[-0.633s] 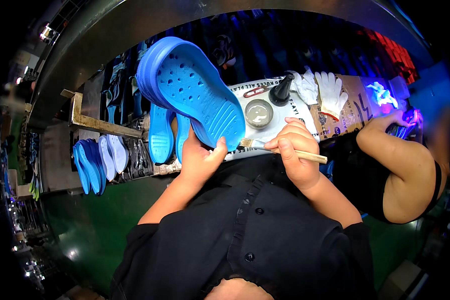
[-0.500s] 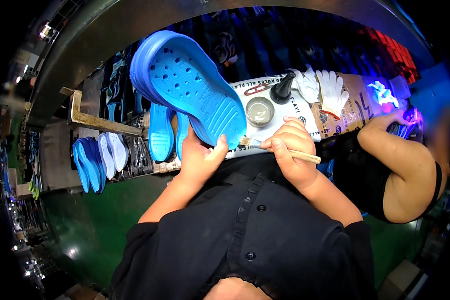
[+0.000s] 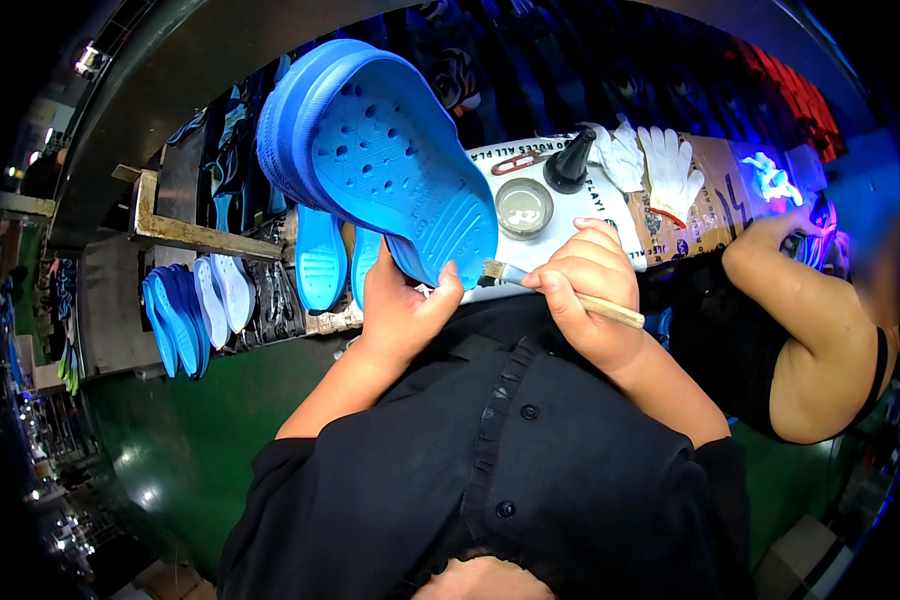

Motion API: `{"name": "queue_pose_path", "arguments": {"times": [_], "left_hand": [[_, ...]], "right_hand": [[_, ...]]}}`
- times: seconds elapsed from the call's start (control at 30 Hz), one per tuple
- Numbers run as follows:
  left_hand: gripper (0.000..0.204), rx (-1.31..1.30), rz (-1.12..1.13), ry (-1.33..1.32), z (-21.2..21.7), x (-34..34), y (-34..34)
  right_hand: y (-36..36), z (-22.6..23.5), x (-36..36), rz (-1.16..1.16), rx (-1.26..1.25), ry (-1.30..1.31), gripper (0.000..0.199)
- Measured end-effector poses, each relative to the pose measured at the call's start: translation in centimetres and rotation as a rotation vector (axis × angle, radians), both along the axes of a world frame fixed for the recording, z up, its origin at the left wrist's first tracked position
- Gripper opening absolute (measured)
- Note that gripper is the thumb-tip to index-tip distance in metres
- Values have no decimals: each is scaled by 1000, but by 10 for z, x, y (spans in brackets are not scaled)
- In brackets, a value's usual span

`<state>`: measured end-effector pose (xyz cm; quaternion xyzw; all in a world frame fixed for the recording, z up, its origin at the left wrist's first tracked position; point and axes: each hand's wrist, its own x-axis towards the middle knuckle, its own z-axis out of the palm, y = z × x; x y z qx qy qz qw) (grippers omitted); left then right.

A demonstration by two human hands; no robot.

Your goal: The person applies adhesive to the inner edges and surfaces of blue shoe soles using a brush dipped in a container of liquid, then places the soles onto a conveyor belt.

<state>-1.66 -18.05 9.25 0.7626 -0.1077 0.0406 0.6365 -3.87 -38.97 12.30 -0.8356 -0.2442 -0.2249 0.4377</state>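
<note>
A blue foam shoe sole [image 3: 410, 150] with small holes in its wide part is held up in front of me, wide end away and narrow end toward me. My left hand [image 3: 402, 312] grips that narrow end, thumb on the near edge and fingers hidden beneath. Between the thumb and fingers of my right hand [image 3: 598, 295] is a paintbrush [image 3: 611, 310] with a pale wooden handle. Its bristles are at the right edge of the sole's narrow end; whether they touch is hard to tell. Beyond the brush sits a round bowl [image 3: 523, 208] of pale liquid.
A black cone-shaped bottle [image 3: 570, 165], red-handled snips [image 3: 518, 163] and white gloves [image 3: 670, 175] lie past the bowl. More blue soles [image 3: 320, 262] and white soles [image 3: 232, 292] stand left, near a metal bracket [image 3: 200, 235]. A co-worker's arm [image 3: 800, 285] is at right.
The sole's wide end has risen a little and tipped slightly. My left hand keeps its grip, and the brush stays by the narrow end's edge, barely shifted.
</note>
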Motion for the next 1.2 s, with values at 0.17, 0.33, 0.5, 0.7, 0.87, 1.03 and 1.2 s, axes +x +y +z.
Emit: {"name": "queue_pose_path", "arguments": {"times": [0.17, 0.33, 0.5, 0.7, 0.87, 1.03, 1.2], "left_hand": [[47, -1, 26, -33, -3, 2, 2], [39, 26, 61, -72, -7, 1, 0], [45, 25, -67, -67, -8, -1, 4], [29, -87, 36, -266, -15, 0, -7], [21, 28, 32, -315, -7, 1, -9], [14, 85, 47, -415, -8, 0, -11], [23, 127, -16, -485, -14, 1, -7]], "right_hand": [[-6, -1, -4, -77, -66, -5, 13], [-5, 3, -5, 31, -33, -8, 12], [-4, -3, -5, 17, -62, 10, 12], [-4, -5, -5, -45, 133, 25, 16], [0, -2, -3, 8, 15, -22, 17], [-6, -1, -7, 7, 51, 34, 17], [-4, 0, -2, -38, 186, 8, 18]]}}
